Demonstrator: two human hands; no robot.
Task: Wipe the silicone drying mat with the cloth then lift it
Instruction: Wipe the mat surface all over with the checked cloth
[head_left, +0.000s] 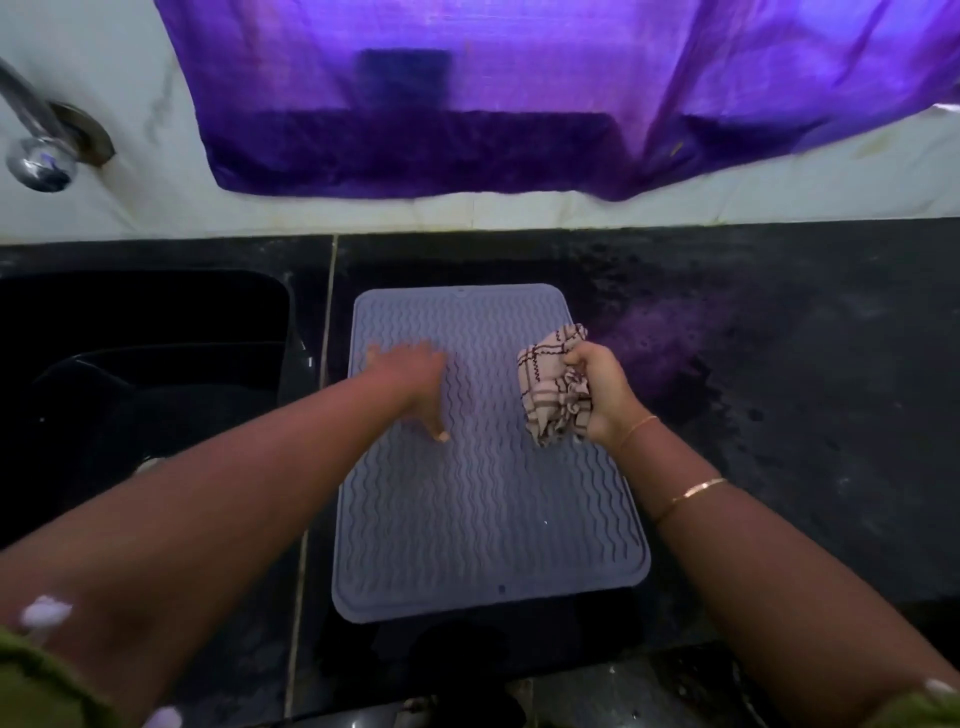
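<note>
A grey-blue silicone drying mat (488, 499) with wavy ridges lies flat on the black counter, long side running away from me. My left hand (415, 379) rests open on the mat's upper left part, fingers spread and blurred. My right hand (602, 389) is over the mat's right edge, closed around a bunched cream cloth (556, 384) with dark checked lines. The cloth hangs out of the fist toward the mat's middle.
A black sink (145, 364) lies left of the mat, with a chrome tap (36, 140) on the white wall above it. A purple curtain (519, 104) hangs over the back wall. Black counter (805, 389) stretches to the right, speckled with wet marks.
</note>
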